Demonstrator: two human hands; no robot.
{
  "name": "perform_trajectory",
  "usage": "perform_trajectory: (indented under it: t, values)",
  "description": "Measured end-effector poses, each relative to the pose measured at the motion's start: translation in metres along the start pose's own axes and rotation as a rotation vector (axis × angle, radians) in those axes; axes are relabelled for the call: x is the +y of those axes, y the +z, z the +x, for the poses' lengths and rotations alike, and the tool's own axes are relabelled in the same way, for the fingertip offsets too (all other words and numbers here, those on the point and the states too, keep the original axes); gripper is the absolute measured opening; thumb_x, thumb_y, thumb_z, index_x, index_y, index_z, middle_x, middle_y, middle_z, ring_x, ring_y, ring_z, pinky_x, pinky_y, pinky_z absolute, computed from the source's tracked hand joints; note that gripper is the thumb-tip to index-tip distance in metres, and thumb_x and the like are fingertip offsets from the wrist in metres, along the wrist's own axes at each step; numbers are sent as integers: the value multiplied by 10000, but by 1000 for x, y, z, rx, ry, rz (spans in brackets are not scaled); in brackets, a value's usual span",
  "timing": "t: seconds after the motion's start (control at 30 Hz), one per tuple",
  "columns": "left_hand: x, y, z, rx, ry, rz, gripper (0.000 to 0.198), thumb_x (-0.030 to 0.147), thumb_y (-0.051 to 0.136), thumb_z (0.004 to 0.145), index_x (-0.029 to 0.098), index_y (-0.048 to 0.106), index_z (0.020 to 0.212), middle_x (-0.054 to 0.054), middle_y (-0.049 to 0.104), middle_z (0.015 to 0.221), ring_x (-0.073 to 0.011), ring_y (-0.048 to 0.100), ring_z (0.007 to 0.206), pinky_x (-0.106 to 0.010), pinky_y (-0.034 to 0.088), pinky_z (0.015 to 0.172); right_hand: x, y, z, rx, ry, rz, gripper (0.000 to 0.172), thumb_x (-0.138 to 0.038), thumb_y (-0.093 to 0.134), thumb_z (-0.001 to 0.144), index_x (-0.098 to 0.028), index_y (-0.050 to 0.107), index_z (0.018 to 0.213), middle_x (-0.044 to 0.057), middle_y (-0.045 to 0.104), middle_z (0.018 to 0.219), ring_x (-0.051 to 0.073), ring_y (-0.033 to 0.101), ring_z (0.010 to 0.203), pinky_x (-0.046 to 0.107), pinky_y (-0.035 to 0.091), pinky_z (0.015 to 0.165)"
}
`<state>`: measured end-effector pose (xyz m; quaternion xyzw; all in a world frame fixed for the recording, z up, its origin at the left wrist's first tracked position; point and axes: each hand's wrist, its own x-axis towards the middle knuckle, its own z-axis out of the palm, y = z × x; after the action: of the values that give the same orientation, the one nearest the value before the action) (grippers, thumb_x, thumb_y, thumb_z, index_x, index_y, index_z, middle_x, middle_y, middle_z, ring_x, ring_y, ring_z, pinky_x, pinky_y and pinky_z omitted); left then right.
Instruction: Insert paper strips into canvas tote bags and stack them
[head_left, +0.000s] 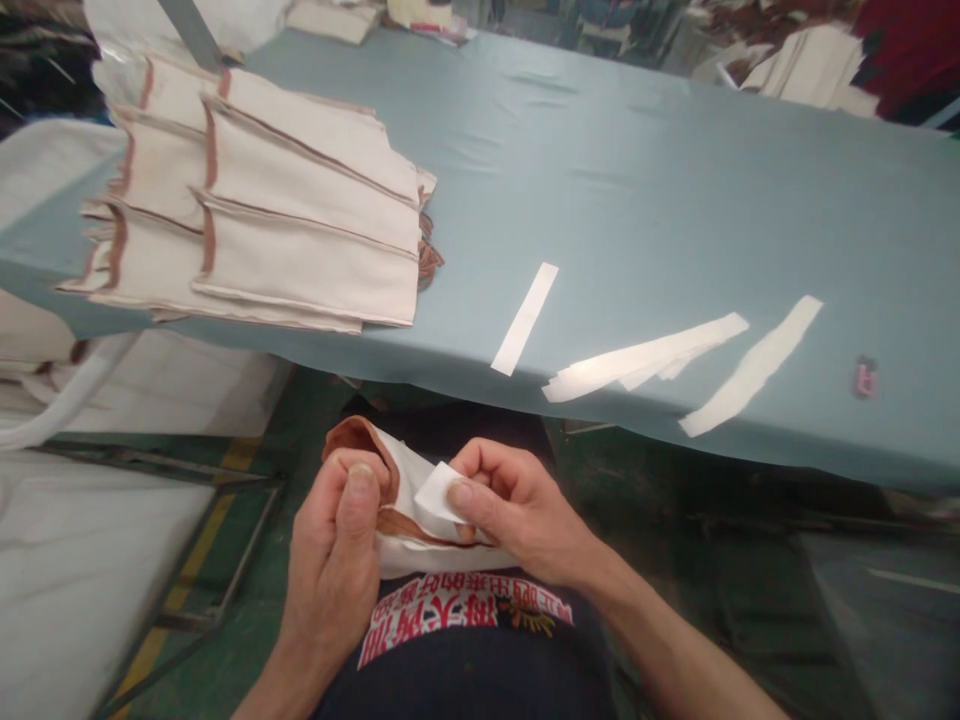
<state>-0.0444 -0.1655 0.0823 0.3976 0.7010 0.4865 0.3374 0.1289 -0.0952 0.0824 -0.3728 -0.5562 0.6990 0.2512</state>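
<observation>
Below the table's front edge my left hand (335, 545) is closed round a cream fabric piece with brown trim (401, 478), thumb on top. My right hand (510, 505) pinches the same piece from the right, and under its thumb lies a small white strip end (435, 492). Both hands are close together above my lap. On the blue-grey table (637, 190) lie a single white strip (525, 318), a fanned bundle of white strips (641, 358) and another long strip (754, 366).
A stack of cream bags with brown edging (255, 205) lies at the table's left end. A small pink object (865, 376) rests near the right front edge. White cloth piles (67, 560) and a metal frame (225, 590) stand at the left on the green floor.
</observation>
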Motion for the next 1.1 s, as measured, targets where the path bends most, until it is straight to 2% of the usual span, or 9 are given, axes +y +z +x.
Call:
perform_trajectory:
  t: [0.17,0.3,0.4,0.53,0.6,0.67,0.8,0.97,1.1]
  values:
    - [-15,-2,5,57,51,81,649,753,377,1082,268,419,652,33,435,606,-170,416,567,-297,404,539,37,19,-15,306,-448,-723,259,-293,526,1097,-213,633,876,41,721,778,172,658,691,280,474,653]
    - [-20,1,6,47,28,80,662,717,307,1106,270,414,630,20,487,588,-175,458,563,-293,432,551,62,30,-19,423,-584,-842,290,-270,482,1122,-215,637,883,24,711,679,158,659,573,268,472,591]
    - [-21,-4,6,-1,20,64,662,678,286,1113,257,495,647,-4,593,642,-178,527,565,-280,456,533,70,28,-15,446,-597,-848,295,-287,477,1123,-213,648,894,33,728,678,164,674,562,263,484,575]
    - [-15,-22,7,-181,19,111,500,563,565,1041,218,715,712,-42,756,733,-198,656,630,-267,523,583,69,21,-12,441,-608,-863,279,-282,489,1124,-211,648,906,40,745,700,167,698,588,260,494,586]
    - [-10,-30,8,-263,24,162,407,494,626,1009,212,780,760,-62,822,799,-221,730,684,-269,562,615,68,21,-12,431,-615,-860,271,-278,491,1126,-212,638,908,37,745,703,162,693,584,260,488,587]
    - [-7,-36,8,-288,40,206,381,469,635,1000,211,802,774,-74,855,853,-229,761,697,-270,578,623,68,22,-12,421,-619,-850,255,-276,493,1122,-215,629,915,32,739,702,159,679,575,263,476,580]
    - [-7,-38,10,-313,59,233,405,462,598,1029,217,799,777,-44,825,770,-205,740,649,-242,550,593,64,22,-10,417,-615,-815,217,-247,490,1093,-220,602,909,24,709,711,153,643,586,273,459,586]
    - [-6,-32,10,-317,93,163,393,440,586,1023,201,790,787,-32,783,713,-181,673,593,-230,490,544,28,17,-15,367,-447,-590,208,-240,504,1050,-224,560,850,-10,606,717,134,561,615,253,429,582]
    - [-2,-28,12,-392,32,63,393,424,598,994,188,733,711,-9,700,620,-151,579,538,-219,433,504,-8,20,-21,159,-307,-316,220,-289,550,1038,-230,533,827,-80,470,625,91,406,514,226,324,514]
